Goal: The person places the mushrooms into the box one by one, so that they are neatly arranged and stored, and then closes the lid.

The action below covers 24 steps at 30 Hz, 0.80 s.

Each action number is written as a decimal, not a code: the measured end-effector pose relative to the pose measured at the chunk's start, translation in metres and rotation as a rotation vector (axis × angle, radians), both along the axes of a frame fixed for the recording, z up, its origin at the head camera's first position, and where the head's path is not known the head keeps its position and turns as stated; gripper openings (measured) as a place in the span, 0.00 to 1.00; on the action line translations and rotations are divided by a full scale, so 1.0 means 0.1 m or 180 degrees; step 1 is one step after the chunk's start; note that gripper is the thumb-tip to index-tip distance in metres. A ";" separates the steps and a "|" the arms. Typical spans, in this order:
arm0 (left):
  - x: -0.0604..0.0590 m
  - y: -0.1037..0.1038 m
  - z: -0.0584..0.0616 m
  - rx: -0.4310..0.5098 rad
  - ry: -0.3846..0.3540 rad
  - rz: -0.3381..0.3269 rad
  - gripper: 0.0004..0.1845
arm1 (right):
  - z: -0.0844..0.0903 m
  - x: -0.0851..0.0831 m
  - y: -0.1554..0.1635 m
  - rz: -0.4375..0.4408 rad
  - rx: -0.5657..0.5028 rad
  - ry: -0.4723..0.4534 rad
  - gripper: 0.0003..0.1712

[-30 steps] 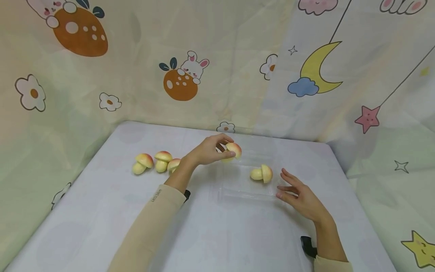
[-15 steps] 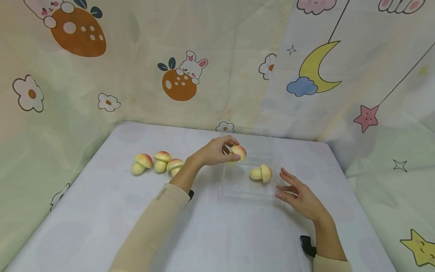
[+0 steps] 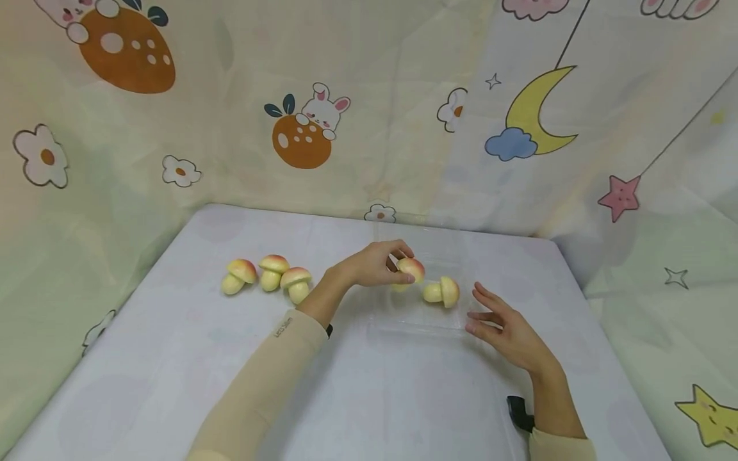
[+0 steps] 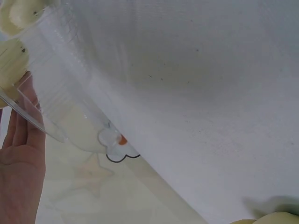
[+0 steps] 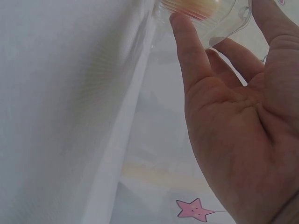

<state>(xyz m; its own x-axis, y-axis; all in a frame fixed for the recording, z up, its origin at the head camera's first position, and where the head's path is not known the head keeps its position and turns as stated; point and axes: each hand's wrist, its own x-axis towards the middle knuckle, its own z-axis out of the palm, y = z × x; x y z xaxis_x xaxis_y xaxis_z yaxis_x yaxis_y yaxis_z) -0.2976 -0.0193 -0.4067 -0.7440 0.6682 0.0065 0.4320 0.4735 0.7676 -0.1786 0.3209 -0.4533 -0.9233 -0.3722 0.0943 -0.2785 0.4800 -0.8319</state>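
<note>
Left hand (image 3: 377,264) pinches a toy mushroom (image 3: 413,269) in its fingers over the clear plastic container (image 3: 412,316), right hand (image 3: 513,336) with fingers loosely spread at its side, likely to steady it, second toy mushroom (image 3: 445,292) lying inside between both hands' fingers.

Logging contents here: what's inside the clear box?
One mushroom lies sideways inside the clear box. The left hand and its held mushroom hide part of the box, so anything behind them cannot be seen.
</note>
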 end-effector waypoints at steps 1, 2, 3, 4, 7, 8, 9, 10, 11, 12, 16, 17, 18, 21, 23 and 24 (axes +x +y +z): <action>0.00 0.00 0.00 -0.0031 -0.0010 0.0008 0.25 | 0.00 -0.01 0.00 0.0010 -0.0004 -0.0001 0.45; -0.01 0.00 0.00 -0.0062 -0.0023 0.0012 0.25 | 0.00 -0.01 -0.01 0.0019 -0.0005 -0.0002 0.45; -0.01 0.01 0.00 -0.0089 -0.0041 0.0010 0.25 | 0.00 -0.01 -0.01 0.0025 -0.0004 -0.0005 0.45; -0.01 0.01 -0.01 -0.0112 -0.0057 0.0006 0.25 | 0.00 -0.01 -0.01 0.0027 0.0005 -0.0008 0.46; -0.02 0.04 -0.02 -0.0144 -0.0092 -0.0028 0.26 | 0.00 -0.01 -0.01 0.0010 0.0047 -0.0020 0.46; -0.03 0.05 -0.03 -0.0151 -0.0099 -0.0039 0.27 | 0.00 -0.01 0.00 0.0000 0.0064 -0.0018 0.46; -0.03 0.06 -0.03 -0.0152 -0.0107 -0.0043 0.27 | 0.00 -0.01 0.00 -0.0006 0.0079 -0.0013 0.46; -0.03 0.07 -0.03 -0.0157 -0.0105 -0.0045 0.27 | 0.00 -0.01 0.00 -0.0012 0.0090 -0.0011 0.46; -0.03 0.08 -0.04 -0.0167 -0.0102 -0.0045 0.27 | 0.00 -0.01 0.00 -0.0017 0.0101 -0.0006 0.46; -0.04 0.08 -0.04 -0.0179 -0.0099 -0.0044 0.27 | 0.00 -0.01 0.00 -0.0021 0.0113 -0.0002 0.46; -0.06 0.12 -0.06 -0.0261 -0.0045 -0.0054 0.27 | -0.01 -0.01 0.01 -0.0040 0.0149 0.0010 0.47; -0.07 0.13 -0.07 -0.0286 -0.0028 -0.0058 0.27 | 0.00 0.00 0.01 -0.0046 0.0158 0.0011 0.47; -0.07 0.14 -0.07 -0.0306 -0.0013 -0.0063 0.27 | 0.00 0.00 0.01 -0.0052 0.0163 0.0006 0.47; -0.08 0.16 -0.08 -0.0376 0.0027 -0.0060 0.27 | 0.00 0.00 0.00 -0.0065 0.0175 0.0005 0.46; -0.08 0.17 -0.08 -0.0431 0.0060 -0.0053 0.26 | 0.00 0.00 0.00 -0.0056 0.0152 0.0000 0.46; -0.07 0.18 -0.08 -0.0453 0.0063 -0.0052 0.26 | -0.01 0.01 0.00 -0.0052 0.0128 -0.0004 0.46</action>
